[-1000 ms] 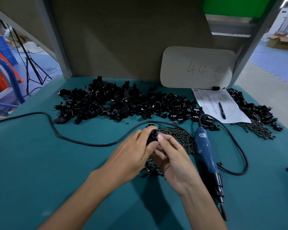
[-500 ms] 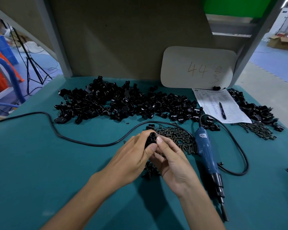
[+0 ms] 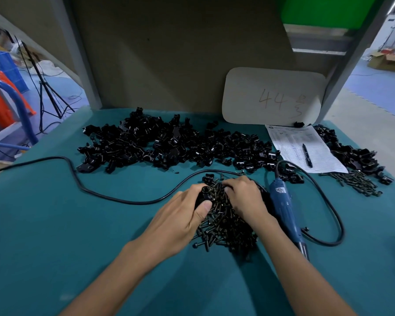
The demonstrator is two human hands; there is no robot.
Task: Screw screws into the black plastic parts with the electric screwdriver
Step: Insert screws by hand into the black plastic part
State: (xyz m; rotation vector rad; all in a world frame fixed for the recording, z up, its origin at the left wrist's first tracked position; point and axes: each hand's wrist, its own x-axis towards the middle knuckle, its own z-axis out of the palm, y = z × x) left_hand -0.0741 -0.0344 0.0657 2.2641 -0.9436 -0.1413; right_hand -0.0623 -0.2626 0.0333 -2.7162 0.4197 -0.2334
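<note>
Your blue electric screwdriver [image 3: 283, 208] lies just right of your right hand [image 3: 244, 199], with its black cord [image 3: 135, 203] looping beyond both hands; a hasty reach could snag it. The heap of dark metal screws [image 3: 224, 224] between your hands may scatter. Your left hand [image 3: 180, 220] grips a small black plastic part [image 3: 204, 195]. Your right fingers curl into the screws, but I cannot tell whether they hold one.

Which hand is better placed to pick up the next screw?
Right. The right hand rests on the screw pile, beside the electric screwdriver; the left hand grips a black plastic part.
</note>
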